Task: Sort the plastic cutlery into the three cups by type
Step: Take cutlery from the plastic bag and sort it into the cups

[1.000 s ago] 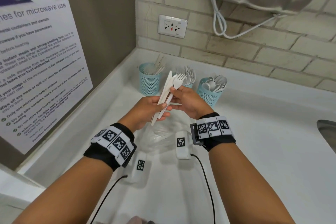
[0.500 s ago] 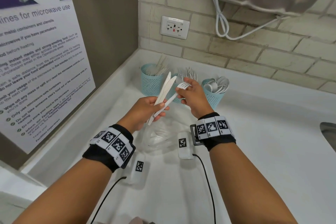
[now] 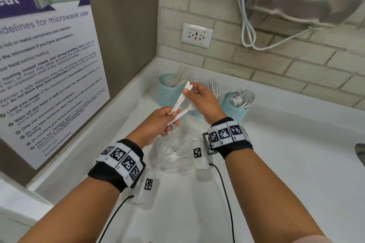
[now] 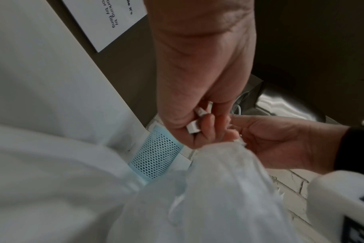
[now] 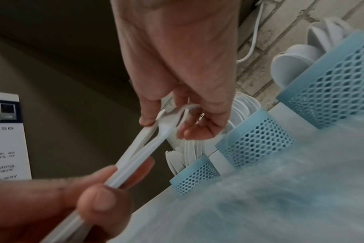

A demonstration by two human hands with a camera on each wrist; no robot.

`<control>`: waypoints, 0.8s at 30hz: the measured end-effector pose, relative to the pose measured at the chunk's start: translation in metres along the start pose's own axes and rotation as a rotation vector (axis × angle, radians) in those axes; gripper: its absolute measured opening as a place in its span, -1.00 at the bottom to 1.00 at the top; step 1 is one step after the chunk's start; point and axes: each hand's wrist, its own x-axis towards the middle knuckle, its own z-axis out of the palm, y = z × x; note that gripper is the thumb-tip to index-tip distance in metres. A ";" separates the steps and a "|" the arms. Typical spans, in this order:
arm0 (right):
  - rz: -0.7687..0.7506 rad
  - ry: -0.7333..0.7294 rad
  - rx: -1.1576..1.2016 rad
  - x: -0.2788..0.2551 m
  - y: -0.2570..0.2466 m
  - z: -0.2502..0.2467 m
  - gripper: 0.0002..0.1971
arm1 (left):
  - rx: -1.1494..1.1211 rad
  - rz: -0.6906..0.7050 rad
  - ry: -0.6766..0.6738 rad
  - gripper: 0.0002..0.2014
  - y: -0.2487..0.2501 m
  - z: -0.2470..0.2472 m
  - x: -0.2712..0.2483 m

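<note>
My left hand (image 3: pixel 167 122) grips the handles of a small bundle of white plastic cutlery: two knives (image 3: pixel 180 100) and a fork (image 3: pixel 182 113). My right hand (image 3: pixel 188 91) reaches over and pinches the knife blades near their tips, and the fork's head lies under its palm. In the right wrist view the right hand (image 5: pixel 172 125) holds the blade tips beside the fork (image 5: pixel 166 129), and the left thumb (image 5: pixel 103 199) presses the handles. Three teal mesh cups stand behind: the knife cup (image 3: pixel 167 94), the fork cup (image 3: pixel 195 113) partly hidden, and the spoon cup (image 3: pixel 234 111).
A crumpled clear plastic bag (image 3: pixel 173 156) lies on the white counter (image 3: pixel 286 163) below my hands. A poster (image 3: pixel 49 77) covers the left wall. A socket (image 3: pixel 196 35) and a white cable (image 3: pixel 248 31) are on the brick wall. A sink edge (image 3: pixel 360 154) shows at the right.
My right hand has moved from the fork's head up and left to the knife tips. The knives now stand apart from the fork. The left hand keeps its grip.
</note>
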 end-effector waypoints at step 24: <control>-0.340 0.181 -0.700 0.092 -0.021 0.026 -0.75 | -0.135 0.012 0.411 -0.74 -0.017 -0.033 0.016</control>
